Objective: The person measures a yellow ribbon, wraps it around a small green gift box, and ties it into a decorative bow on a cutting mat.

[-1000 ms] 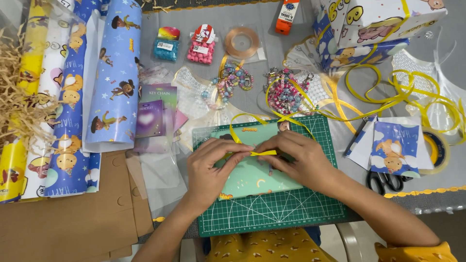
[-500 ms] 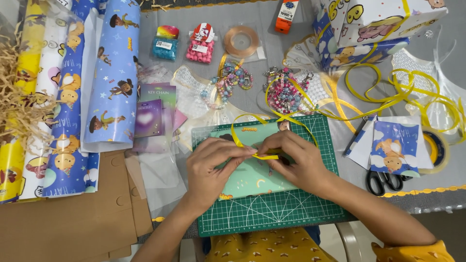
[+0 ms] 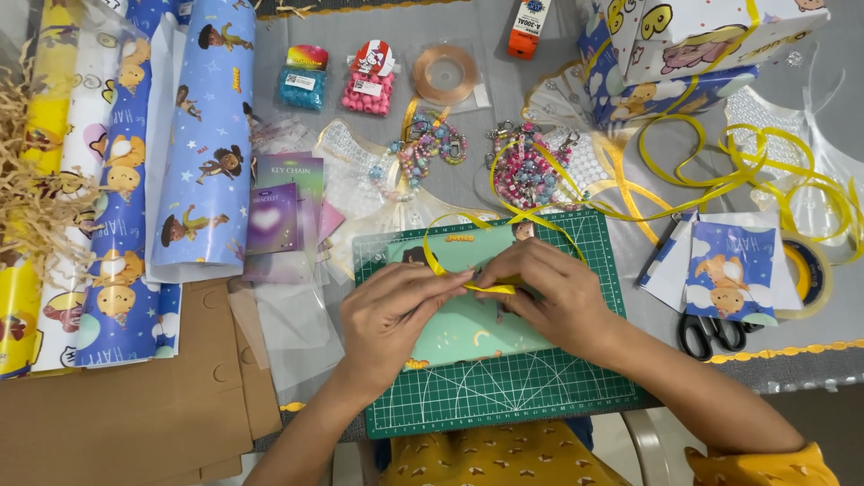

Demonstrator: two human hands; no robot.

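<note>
From the head view, looking down: my left hand [image 3: 391, 315] and my right hand [image 3: 549, 292] meet over a mint-green wrapped parcel [image 3: 468, 328] that lies flat on the green cutting mat [image 3: 513, 387]. Both pinch the yellow ribbon [image 3: 490, 287] between thumb and fingertips, the short stretch between them lying just above the parcel's top. From there the ribbon loops up past the parcel's far edge and trails off to the right across the grey table [image 3: 504, 81] in loose coils.

Left of the mat lie purple keychain cards [image 3: 288, 202], clear film sheets and flat brown cardboard [image 3: 135, 396]. Beyond them, rolls of cartoon wrapping paper [image 3: 202, 135] lie side by side beside tan paper shred [image 3: 27, 198].

Above the mat sit two beaded keychains [image 3: 522, 171], packets of blue and pink beads, and a copper ribbon spool [image 3: 445, 74]. To the right are black scissors [image 3: 711, 335], a tape roll [image 3: 810, 274], a cut paper scrap [image 3: 729, 274], and wrapped boxes [image 3: 684, 45] at the far corner.
</note>
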